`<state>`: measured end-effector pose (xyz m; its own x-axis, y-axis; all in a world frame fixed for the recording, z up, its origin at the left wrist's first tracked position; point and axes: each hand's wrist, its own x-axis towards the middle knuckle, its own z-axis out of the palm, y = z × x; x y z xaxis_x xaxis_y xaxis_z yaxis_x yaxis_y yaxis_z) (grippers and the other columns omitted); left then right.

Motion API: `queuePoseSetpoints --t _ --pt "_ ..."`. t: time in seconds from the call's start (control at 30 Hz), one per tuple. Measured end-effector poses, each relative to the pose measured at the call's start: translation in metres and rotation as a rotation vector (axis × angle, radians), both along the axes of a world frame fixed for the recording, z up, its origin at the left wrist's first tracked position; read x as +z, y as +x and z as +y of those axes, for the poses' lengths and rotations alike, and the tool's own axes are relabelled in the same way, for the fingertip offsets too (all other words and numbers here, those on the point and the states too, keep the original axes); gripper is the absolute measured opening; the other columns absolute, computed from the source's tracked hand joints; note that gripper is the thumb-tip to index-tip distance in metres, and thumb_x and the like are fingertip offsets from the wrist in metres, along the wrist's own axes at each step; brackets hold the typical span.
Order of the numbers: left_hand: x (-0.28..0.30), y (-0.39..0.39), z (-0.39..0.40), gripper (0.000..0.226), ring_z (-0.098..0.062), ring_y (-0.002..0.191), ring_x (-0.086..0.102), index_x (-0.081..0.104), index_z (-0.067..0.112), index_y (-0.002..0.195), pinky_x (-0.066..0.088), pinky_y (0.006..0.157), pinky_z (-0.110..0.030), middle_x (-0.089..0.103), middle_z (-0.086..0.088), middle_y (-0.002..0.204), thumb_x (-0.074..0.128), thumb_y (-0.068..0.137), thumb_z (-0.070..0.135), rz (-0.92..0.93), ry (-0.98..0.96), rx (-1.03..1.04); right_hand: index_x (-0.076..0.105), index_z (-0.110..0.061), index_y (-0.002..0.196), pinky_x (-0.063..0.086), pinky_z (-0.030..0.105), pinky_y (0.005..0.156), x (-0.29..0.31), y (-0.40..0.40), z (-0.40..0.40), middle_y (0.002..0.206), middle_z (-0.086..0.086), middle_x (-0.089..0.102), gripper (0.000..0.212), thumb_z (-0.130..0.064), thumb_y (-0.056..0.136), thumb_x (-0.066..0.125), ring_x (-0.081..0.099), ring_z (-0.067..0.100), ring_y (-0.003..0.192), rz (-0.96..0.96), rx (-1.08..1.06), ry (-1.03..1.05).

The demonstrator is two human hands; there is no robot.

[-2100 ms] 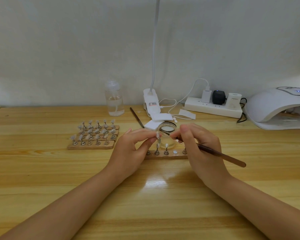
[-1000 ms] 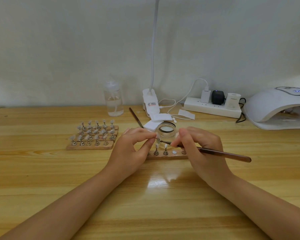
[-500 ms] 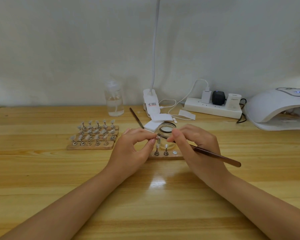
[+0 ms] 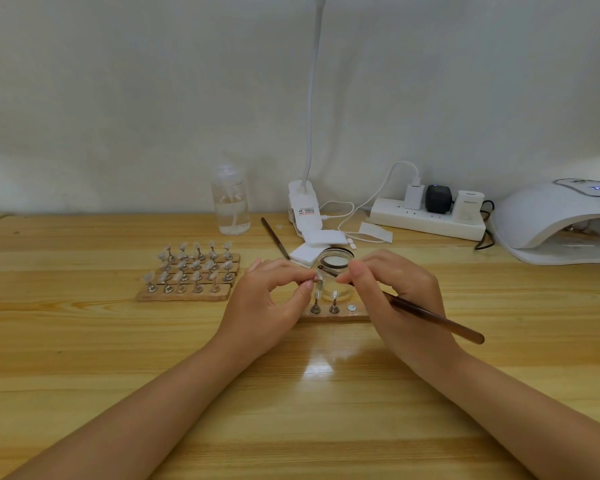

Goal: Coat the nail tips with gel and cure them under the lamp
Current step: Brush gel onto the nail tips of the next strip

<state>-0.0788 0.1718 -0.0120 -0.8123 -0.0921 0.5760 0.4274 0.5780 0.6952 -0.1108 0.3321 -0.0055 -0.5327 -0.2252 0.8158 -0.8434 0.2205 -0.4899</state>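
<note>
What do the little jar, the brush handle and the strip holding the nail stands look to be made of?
Jar: clear glass or plastic, glossy; you can see through its wall.
Brush handle: dark brown, smooth with a sheen; lacquered wood or plastic.
Holder strip: pale, matte, grainy; probably wood.

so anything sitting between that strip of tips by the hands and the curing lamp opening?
Nothing visible. The table between the wooden strip and the lamp shows bare wood; the right hand and brush hover over the strip's right end.

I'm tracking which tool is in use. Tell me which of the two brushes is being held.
The brown brush in the right hand, bristles at the gel jar. The other brush lies untouched on the table behind the left hand.
</note>
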Motion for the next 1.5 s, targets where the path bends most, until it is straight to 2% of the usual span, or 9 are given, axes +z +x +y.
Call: queuePoseSetpoints --t 0.07,0.2,0.47,0.7,0.87,1.03,1.13,1.4,1.5 --pt "-0.0002 -0.0002 0.0002 0.016 0.006 0.088 0.055 0.071 0.019 0.087 0.033 0.101 -0.055 0.063 0.018 0.081 0.065 0.08 0.006 0.003 0.001 0.0 0.072 -0.005 0.072 0.048 0.018 0.069 -0.0005 -0.0005 -0.001 0.072 0.001 0.068 0.03 -0.021 0.087 0.05 0.061 0.005 0.072 0.011 0.002 0.015" --pt "-0.0006 -0.0002 0.0003 0.016 0.007 0.089 0.054 0.071 0.02 0.086 0.033 0.101 -0.054 0.063 0.019 0.081 0.066 0.08 0.006 0.008 0.001 0.007 0.072 -0.007 0.071 0.044 0.01 0.069 -0.0017 -0.0011 -0.0003 0.071 -0.004 0.065 0.029 -0.02 0.087 0.051 0.06 0.004 0.072 0.029 0.002 0.029" --pt "-0.0005 -0.0005 0.0001 0.017 0.011 0.09 0.053 0.071 0.021 0.086 0.033 0.102 -0.053 0.062 0.022 0.084 0.065 0.081 0.006 0.006 0.003 0.006 0.068 -0.011 0.063 0.043 0.013 0.058 -0.0028 0.0002 0.0059 0.06 -0.007 0.062 0.036 -0.023 0.089 0.046 0.059 0.002 0.059 -0.039 0.029 -0.036" --pt "-0.0002 -0.0005 0.0 0.016 0.005 0.09 0.056 0.072 0.017 0.09 0.034 0.101 -0.053 0.062 0.021 0.085 0.065 0.081 0.006 0.004 -0.006 -0.015 0.07 -0.011 0.072 0.045 0.013 0.071 -0.0009 0.0004 0.0 0.071 -0.005 0.065 0.03 -0.02 0.089 0.047 0.061 0.002 0.073 -0.019 0.012 -0.044" --pt "-0.0006 -0.0007 0.0005 0.015 0.003 0.089 0.057 0.071 0.015 0.09 0.035 0.099 -0.054 0.061 0.021 0.084 0.065 0.081 0.005 0.018 -0.019 -0.021 0.071 -0.011 0.073 0.046 0.015 0.07 -0.0021 -0.0001 -0.0015 0.073 -0.005 0.066 0.028 -0.021 0.088 0.049 0.062 0.002 0.073 -0.033 0.022 -0.021" --pt "-0.0006 -0.0019 0.0 0.02 0.007 0.089 0.055 0.069 0.022 0.091 0.037 0.098 -0.052 0.06 0.023 0.085 0.065 0.081 0.005 0.037 -0.023 -0.02 0.068 -0.017 0.071 0.044 0.011 0.067 -0.0015 0.0023 0.0008 0.067 -0.01 0.063 0.028 -0.021 0.089 0.048 0.061 -0.001 0.067 -0.038 0.051 -0.038" --pt "-0.0016 -0.0027 -0.001 0.017 0.01 0.09 0.054 0.071 0.018 0.089 0.039 0.096 -0.05 0.06 0.024 0.085 0.065 0.081 0.004 0.05 -0.028 -0.028 0.066 -0.016 0.064 0.042 0.01 0.061 -0.0025 0.0034 0.003 0.061 -0.012 0.061 0.034 -0.025 0.089 0.045 0.059 -0.001 0.059 -0.095 0.054 -0.067" --pt "-0.0022 -0.0025 -0.0011 0.016 -0.009 0.091 0.06 0.072 0.011 0.092 0.042 0.091 -0.049 0.066 0.008 0.088 0.065 0.08 0.002 0.064 -0.04 -0.038 0.065 -0.018 0.071 0.045 0.012 0.063 0.0017 0.0045 0.0009 0.069 -0.009 0.064 0.031 -0.028 0.089 0.041 0.06 0.0 0.068 -0.138 0.041 -0.117" --pt "-0.0018 -0.0024 -0.0009 0.017 -0.008 0.093 0.059 0.072 0.013 0.093 0.041 0.093 -0.051 0.066 0.01 0.088 0.065 0.081 0.003 0.049 -0.029 -0.042 0.066 -0.021 0.073 0.048 0.017 0.062 0.0025 0.0052 -0.0015 0.072 -0.01 0.064 0.028 -0.03 0.088 0.043 0.061 0.003 0.071 -0.172 0.058 -0.112"
